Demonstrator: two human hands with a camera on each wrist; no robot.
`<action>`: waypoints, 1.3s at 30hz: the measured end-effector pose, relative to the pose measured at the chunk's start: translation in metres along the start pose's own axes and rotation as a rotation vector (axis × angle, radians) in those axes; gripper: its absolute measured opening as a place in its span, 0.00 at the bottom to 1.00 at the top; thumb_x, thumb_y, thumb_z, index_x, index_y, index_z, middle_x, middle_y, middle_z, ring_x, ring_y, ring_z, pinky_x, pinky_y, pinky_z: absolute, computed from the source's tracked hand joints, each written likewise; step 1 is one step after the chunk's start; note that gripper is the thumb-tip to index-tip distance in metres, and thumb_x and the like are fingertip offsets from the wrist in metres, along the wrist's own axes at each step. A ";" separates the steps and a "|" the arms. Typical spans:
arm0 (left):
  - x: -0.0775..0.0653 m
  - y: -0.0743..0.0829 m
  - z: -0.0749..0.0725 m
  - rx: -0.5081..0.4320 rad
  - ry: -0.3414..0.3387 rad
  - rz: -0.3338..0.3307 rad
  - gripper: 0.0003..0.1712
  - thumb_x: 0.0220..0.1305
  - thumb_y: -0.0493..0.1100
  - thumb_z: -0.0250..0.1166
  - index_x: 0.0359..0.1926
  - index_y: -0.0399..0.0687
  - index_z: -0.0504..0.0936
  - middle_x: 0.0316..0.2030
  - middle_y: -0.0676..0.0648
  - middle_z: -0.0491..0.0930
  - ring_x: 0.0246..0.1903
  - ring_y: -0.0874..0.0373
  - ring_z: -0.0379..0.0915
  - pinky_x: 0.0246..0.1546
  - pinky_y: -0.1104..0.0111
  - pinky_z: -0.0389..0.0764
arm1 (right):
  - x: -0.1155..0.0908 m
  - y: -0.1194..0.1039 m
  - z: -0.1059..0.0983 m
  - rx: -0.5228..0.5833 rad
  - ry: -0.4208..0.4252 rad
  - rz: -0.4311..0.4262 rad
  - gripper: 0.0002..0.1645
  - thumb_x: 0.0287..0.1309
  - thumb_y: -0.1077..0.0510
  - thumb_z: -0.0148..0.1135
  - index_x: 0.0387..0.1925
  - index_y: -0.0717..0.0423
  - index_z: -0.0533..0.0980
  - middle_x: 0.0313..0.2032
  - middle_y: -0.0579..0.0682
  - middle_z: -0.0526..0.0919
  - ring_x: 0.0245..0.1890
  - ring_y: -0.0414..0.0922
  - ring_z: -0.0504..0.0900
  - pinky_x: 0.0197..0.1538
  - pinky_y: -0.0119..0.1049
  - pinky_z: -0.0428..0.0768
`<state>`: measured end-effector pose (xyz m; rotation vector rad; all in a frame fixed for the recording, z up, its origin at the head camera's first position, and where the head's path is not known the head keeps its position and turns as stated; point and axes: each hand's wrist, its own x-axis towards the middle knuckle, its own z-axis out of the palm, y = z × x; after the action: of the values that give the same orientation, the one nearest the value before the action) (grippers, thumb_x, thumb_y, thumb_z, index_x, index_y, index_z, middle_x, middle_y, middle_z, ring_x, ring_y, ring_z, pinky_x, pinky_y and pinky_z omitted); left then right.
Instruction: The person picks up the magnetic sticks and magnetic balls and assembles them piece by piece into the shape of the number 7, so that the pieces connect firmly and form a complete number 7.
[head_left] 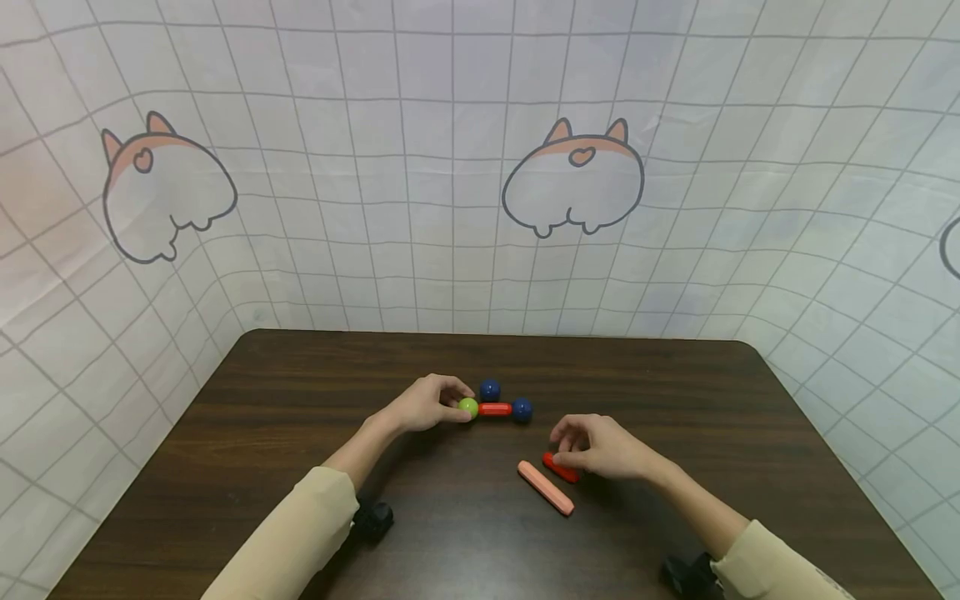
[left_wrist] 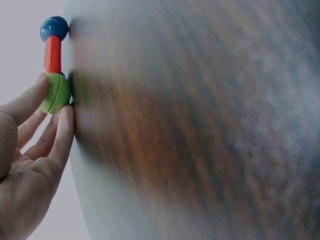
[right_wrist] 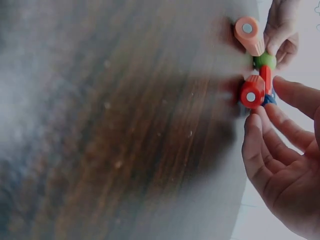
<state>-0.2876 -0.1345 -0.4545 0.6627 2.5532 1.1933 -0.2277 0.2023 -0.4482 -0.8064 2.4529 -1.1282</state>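
Observation:
My left hand (head_left: 429, 403) pinches a green magnetic ball (left_wrist: 56, 94) between thumb and fingers. That ball joins a short red magnetic rod (head_left: 495, 409), whose other end meets a dark blue ball (head_left: 522, 409). Just behind this rod sits a second blue ball (head_left: 490, 390); whether it touches is unclear. My right hand (head_left: 603, 447) hovers around a loose red rod (right_wrist: 251, 92), thumb and fingers spread to either side of it without a visible grip. Beside that rod lies a longer salmon-pink rod (head_left: 546, 488), its round metal end visible in the right wrist view.
All the pieces rest on a dark wood-grain table (head_left: 300, 367). Behind and at both sides hangs a white gridded cloth (head_left: 375, 167) with cartoon drawings. Black wrist devices (head_left: 372, 521) sit below both forearms.

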 end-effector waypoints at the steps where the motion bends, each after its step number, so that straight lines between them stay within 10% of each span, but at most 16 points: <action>1: 0.000 0.000 0.000 -0.002 -0.001 -0.002 0.16 0.65 0.42 0.74 0.52 0.44 0.85 0.42 0.51 0.83 0.41 0.57 0.76 0.45 0.62 0.78 | -0.001 0.000 0.000 -0.001 -0.003 0.000 0.17 0.66 0.55 0.70 0.49 0.62 0.78 0.34 0.48 0.81 0.29 0.45 0.80 0.32 0.36 0.80; 39: 0.000 0.002 0.001 0.003 -0.001 -0.020 0.16 0.65 0.42 0.74 0.52 0.45 0.85 0.42 0.52 0.82 0.41 0.58 0.76 0.44 0.63 0.78 | -0.001 -0.006 0.008 -0.098 -0.003 -0.030 0.17 0.56 0.61 0.77 0.45 0.57 0.80 0.33 0.46 0.80 0.32 0.40 0.78 0.38 0.33 0.78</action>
<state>-0.2872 -0.1330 -0.4536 0.6366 2.5555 1.1819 -0.2208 0.1955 -0.4486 -0.8749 2.5184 -1.0228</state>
